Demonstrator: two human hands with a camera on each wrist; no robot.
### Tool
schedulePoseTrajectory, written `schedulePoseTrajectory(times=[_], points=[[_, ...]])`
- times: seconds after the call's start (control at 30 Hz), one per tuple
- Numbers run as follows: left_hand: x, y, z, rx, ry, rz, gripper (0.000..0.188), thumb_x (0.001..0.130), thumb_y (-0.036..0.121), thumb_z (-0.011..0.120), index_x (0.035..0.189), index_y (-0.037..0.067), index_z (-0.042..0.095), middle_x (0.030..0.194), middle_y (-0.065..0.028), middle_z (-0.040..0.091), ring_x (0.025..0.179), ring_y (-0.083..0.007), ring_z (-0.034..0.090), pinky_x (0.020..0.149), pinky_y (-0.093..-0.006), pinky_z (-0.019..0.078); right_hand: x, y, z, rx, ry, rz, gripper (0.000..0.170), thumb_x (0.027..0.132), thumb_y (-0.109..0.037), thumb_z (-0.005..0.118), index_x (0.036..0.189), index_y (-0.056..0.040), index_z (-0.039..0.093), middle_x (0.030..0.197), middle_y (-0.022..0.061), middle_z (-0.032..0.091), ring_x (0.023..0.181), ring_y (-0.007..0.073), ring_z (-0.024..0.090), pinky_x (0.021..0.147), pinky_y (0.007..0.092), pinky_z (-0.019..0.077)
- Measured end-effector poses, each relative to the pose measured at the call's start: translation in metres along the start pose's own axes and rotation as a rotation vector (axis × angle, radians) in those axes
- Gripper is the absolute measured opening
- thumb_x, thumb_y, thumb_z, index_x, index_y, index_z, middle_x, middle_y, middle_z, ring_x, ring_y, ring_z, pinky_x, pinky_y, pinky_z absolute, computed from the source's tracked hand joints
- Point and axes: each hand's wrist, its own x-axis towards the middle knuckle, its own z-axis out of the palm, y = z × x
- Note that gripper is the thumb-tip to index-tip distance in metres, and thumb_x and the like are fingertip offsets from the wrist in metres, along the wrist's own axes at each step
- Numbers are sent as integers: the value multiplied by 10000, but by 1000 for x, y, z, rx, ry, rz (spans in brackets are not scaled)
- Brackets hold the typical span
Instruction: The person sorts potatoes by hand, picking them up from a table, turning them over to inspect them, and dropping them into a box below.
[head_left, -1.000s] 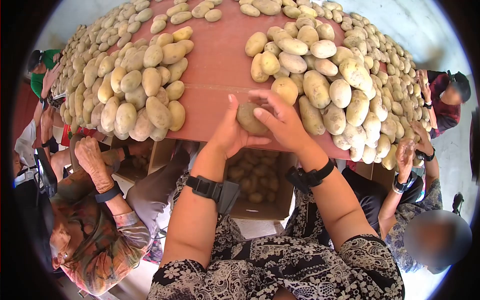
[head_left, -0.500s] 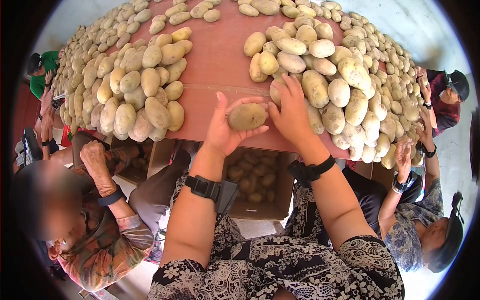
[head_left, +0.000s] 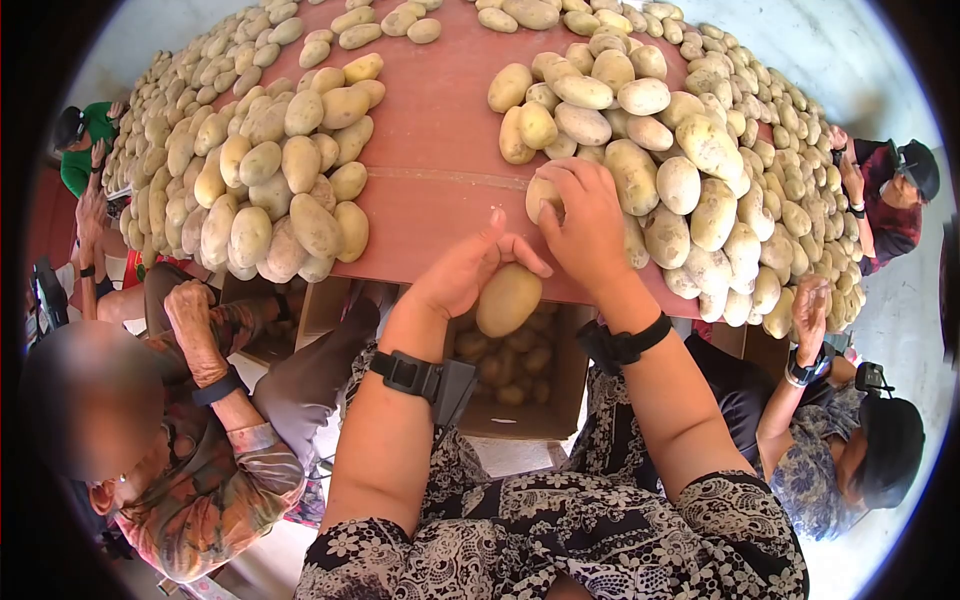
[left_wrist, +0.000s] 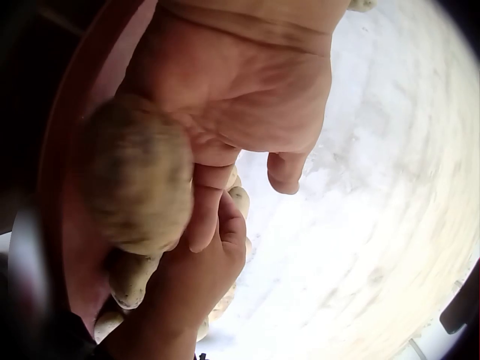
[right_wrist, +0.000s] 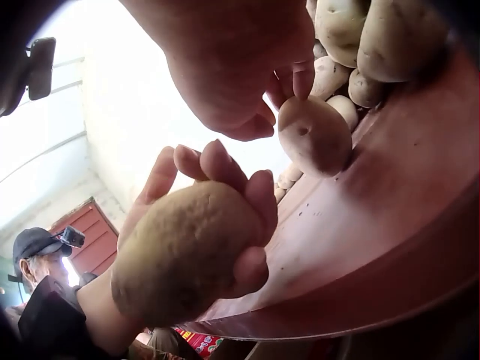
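Observation:
In the head view my left hand (head_left: 470,268) is tilted, its palm bare and fingers loosely extended. A yellowish potato (head_left: 509,300) is at the lower edge of that hand, over the front of the table. The left wrist view shows this potato (left_wrist: 139,176) blurred beside the palm, not enclosed by the fingers. My right hand (head_left: 588,215) curls its fingers over another potato (head_left: 541,200) at the near-left edge of the right heap. In the right wrist view its fingertips meet the top of that potato (right_wrist: 313,136).
Large potato heaps lie on the red table (head_left: 440,120), one on the left (head_left: 262,160) and one on the right (head_left: 712,150). A cardboard box (head_left: 520,415) holding potatoes stands below the table edge. Other people sit close on both sides, their arms near the heaps.
The potato once held between both hands rested in my left palm, then moved down off it as that hand tilted. My right hand moved away to the heap and took hold of another potato.

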Motion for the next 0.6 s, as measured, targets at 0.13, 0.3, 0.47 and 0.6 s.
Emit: schedulePoseTrajectory(times=[0.13, 0.3, 0.47, 0.6], points=[[-2, 12, 11, -84, 210, -120, 732, 1029, 632, 283, 1134, -4, 629, 1084, -159, 683, 1053, -235, 648, 966, -389, 496, 0, 5, 2, -36, -13, -19, 414, 729, -8, 667, 1140, -53, 646, 1195, 128, 598, 1108, 350, 541, 957, 432, 474], [0, 11, 8, -42, 280, -46, 671, 1035, 600, 327, 1245, 10, 566, 1161, -155, 650, 1124, -239, 621, 956, -395, 509, -5, 2, 10, -90, -78, -43, 508, 708, 19, 688, 1204, -62, 614, 1380, 158, 498, 1211, 382, 502, 1024, 444, 456], [0, 13, 13, -66, 339, -54, 655, 1037, 568, 375, 1337, 0, 501, 1277, -197, 578, 1191, -287, 584, 985, -424, 508, -5, 5, 12, -9, -188, 116, 518, 711, 30, 693, 1203, -110, 612, 1443, 158, 429, 1251, 402, 472, 1039, 451, 447], [1, 11, 14, -122, 411, -34, 708, 1035, 561, 390, 1453, -11, 379, 1372, -241, 497, 1256, -325, 541, 1022, -444, 495, -5, 3, 9, 55, -170, 99, 438, 710, 8, 710, 1126, -106, 633, 1410, 169, 465, 1253, 409, 498, 1027, 451, 453]])
